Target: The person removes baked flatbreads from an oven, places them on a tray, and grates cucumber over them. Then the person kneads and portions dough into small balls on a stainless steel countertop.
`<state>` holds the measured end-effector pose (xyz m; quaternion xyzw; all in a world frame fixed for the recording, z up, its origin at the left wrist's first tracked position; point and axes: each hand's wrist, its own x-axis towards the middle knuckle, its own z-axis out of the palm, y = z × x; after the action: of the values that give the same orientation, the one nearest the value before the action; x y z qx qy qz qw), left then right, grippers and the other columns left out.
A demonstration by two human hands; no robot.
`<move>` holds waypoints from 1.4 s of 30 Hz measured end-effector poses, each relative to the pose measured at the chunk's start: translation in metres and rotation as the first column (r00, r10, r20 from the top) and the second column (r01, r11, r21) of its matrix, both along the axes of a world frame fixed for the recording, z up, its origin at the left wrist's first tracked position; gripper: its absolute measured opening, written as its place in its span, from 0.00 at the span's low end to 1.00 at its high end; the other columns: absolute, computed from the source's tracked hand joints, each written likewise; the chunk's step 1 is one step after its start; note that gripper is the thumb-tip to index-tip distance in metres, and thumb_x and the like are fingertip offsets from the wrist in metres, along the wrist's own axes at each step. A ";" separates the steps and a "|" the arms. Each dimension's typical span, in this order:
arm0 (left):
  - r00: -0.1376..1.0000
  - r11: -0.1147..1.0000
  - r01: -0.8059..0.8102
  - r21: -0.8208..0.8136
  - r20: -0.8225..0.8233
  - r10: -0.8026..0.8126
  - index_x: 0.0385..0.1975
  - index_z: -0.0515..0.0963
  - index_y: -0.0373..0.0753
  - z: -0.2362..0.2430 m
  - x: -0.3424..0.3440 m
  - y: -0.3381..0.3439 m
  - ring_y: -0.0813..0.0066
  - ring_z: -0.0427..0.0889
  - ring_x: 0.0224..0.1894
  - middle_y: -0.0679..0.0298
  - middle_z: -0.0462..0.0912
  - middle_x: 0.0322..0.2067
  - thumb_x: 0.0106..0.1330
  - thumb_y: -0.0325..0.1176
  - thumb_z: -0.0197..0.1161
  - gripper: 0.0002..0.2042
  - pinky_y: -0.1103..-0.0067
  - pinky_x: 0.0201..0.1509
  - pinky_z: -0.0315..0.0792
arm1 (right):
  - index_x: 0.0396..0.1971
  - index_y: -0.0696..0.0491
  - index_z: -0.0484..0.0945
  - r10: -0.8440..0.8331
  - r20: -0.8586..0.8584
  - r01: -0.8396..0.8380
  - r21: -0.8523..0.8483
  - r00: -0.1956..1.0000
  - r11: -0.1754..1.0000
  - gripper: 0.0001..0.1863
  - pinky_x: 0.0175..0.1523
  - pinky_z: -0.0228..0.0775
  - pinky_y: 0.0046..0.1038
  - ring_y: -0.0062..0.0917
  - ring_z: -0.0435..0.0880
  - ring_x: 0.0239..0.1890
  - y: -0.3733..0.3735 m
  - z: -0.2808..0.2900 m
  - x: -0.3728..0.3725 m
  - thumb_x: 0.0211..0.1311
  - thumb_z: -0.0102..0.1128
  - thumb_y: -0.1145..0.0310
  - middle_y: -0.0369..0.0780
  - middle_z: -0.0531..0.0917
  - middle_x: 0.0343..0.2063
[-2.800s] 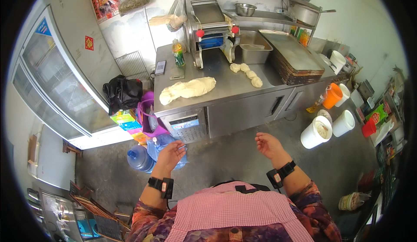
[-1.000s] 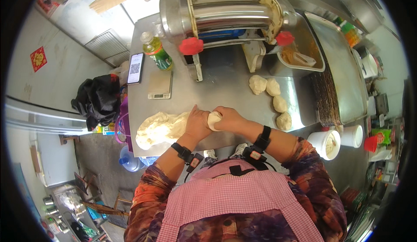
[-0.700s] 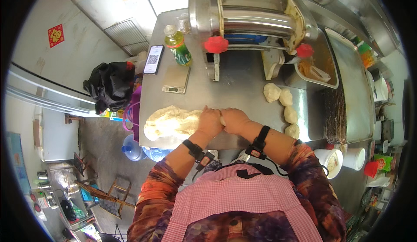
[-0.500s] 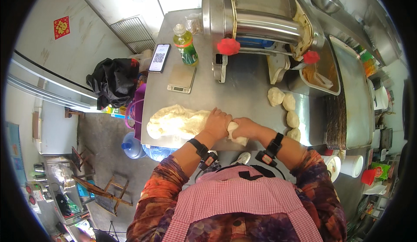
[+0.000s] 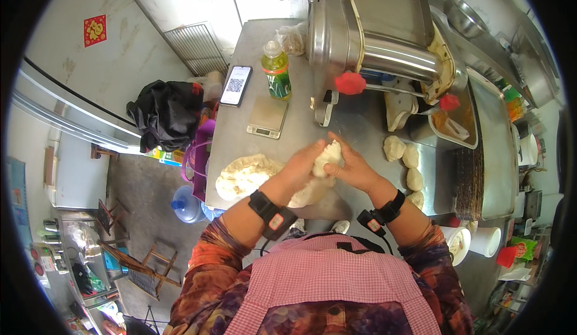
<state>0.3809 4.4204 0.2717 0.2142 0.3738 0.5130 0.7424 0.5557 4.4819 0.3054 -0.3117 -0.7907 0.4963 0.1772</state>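
A small piece of pale dough [image 5: 327, 158] is cupped between my two hands above the metal table. My left hand [image 5: 302, 165] presses against its left side, fingers pointing away from me. My right hand [image 5: 353, 168] wraps its right side, the thumb lying across the dough. Beneath and left of my left wrist lies a large, lumpy mass of dough [image 5: 243, 176], partly covered by my forearm. Its nearer end shows under my hands. Several rounded dough balls [image 5: 393, 147] stand in a curved row to the right.
A steel roller machine [image 5: 396, 55] with red knobs stands at the back. On the table's left are a kitchen scale [image 5: 267, 117], a green bottle [image 5: 276, 73] and a phone [image 5: 236, 85]. A metal tub [image 5: 442, 132] and stacked trays [image 5: 490, 149] are at the right.
My hands have moved away from the table's near edge, with the small dough piece now held between both. The left hand has left the large dough mass. The whole view has shifted slightly.
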 end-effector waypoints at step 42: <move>0.605 0.820 0.219 0.528 -0.733 0.310 0.37 0.79 0.39 0.008 -0.007 -0.016 0.73 0.79 0.35 0.62 0.77 0.32 0.59 0.27 0.65 0.07 0.80 0.39 0.75 | 0.54 0.56 0.66 -0.289 -0.264 -0.082 -0.853 0.920 0.516 0.21 0.52 0.75 0.31 0.32 0.81 0.45 -0.011 -0.009 0.009 0.63 0.58 0.72 0.46 0.78 0.45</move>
<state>0.3740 4.4045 0.2793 0.6200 0.4976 0.4700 0.3836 0.5651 4.4712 0.2959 -0.3051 -0.3767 0.8561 0.1791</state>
